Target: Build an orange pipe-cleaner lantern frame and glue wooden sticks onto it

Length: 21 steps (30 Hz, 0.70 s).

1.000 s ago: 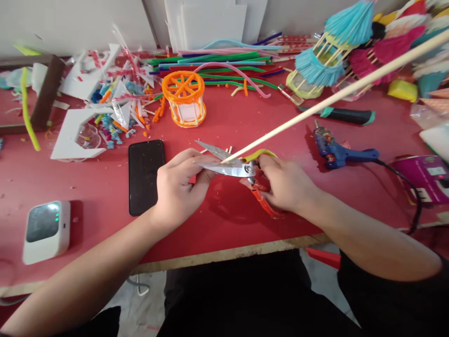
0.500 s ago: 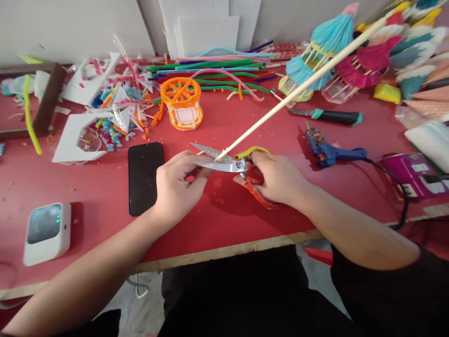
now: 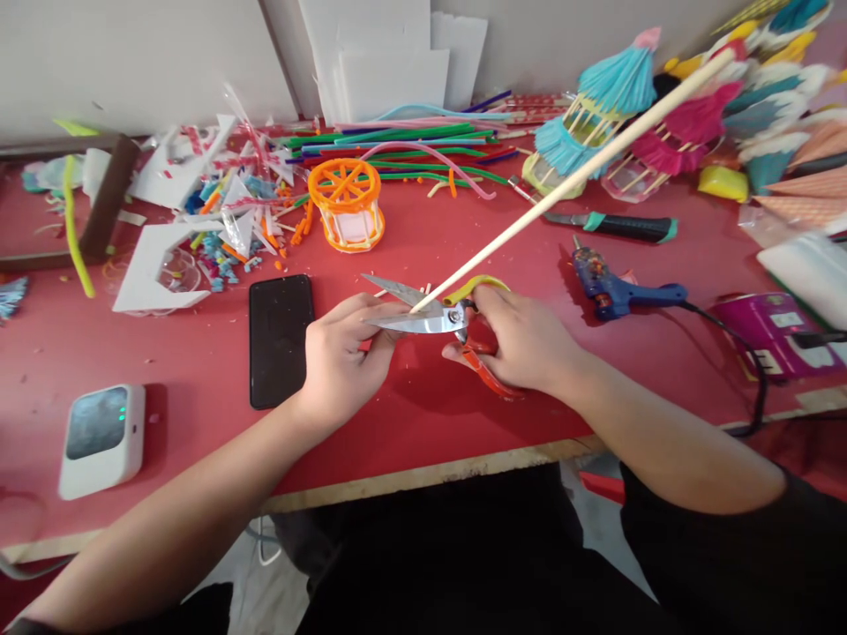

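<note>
My left hand [image 3: 348, 357] is closed in a pinch at the lower end of a long pale wooden stick [image 3: 529, 212]. The fingertips are partly hidden behind the blades. The stick slants up to the far right. In my right hand [image 3: 522, 339] are scissors [image 3: 423, 319] with one yellow and one red handle. Their blades are apart, pointing left, with the stick's lower end between them. A few short pale stick bits [image 3: 427, 288] show just beyond the blades. Behind them stands a small orange and white drum-shaped frame [image 3: 348, 203].
A black phone [image 3: 281, 339] lies left of my left hand, and a white device [image 3: 102, 441] farther left. To the right are a blue glue gun [image 3: 622, 287], a cutter knife [image 3: 632, 225] and a purple box [image 3: 777, 331]. Pipe cleaners [image 3: 410, 145], foam scraps [image 3: 159, 273] and blue paper-roofed models [image 3: 582, 123] line the back.
The view has shifted slightly, so everything on the table sits a little lower. More pale stick bits show beyond the blades. Both hands keep their grips.
</note>
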{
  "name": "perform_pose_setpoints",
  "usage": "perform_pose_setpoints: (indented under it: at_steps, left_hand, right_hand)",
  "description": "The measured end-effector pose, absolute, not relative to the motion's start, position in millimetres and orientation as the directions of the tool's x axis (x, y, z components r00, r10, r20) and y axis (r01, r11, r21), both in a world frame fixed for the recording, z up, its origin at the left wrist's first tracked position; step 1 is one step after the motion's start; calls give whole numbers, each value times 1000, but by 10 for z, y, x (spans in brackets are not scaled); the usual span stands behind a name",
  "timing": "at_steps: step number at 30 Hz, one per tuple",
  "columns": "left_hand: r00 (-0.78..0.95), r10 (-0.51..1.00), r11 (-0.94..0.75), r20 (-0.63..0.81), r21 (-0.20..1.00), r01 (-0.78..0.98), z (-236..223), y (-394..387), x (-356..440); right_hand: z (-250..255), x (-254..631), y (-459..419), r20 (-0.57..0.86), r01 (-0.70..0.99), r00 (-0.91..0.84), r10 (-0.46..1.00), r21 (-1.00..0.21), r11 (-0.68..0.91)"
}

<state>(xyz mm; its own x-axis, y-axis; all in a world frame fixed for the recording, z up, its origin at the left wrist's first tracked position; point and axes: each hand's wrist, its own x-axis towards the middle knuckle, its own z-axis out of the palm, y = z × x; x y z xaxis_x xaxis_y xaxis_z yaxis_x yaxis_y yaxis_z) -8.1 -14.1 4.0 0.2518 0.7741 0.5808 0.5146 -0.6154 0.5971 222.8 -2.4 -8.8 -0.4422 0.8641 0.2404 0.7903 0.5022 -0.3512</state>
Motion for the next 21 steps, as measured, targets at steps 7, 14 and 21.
perform_pose_setpoints:
  at_steps: [7,14,21]
  left_hand:
    - [275,756,-634,593,561,532,27,-130,-77]
    - [273,752,-634,600,546,547,2,-115,-92]
    - [269,789,-597,552,588,546,14,-111,-63]
  right_hand:
    - [-42,2220,-24,184,788,-451,873,-377,486]
    - [-61,2212,-31,63,847,-414,908,-338,410]
    - [-93,2237,-26,-67,860,-384,921,-389,330]
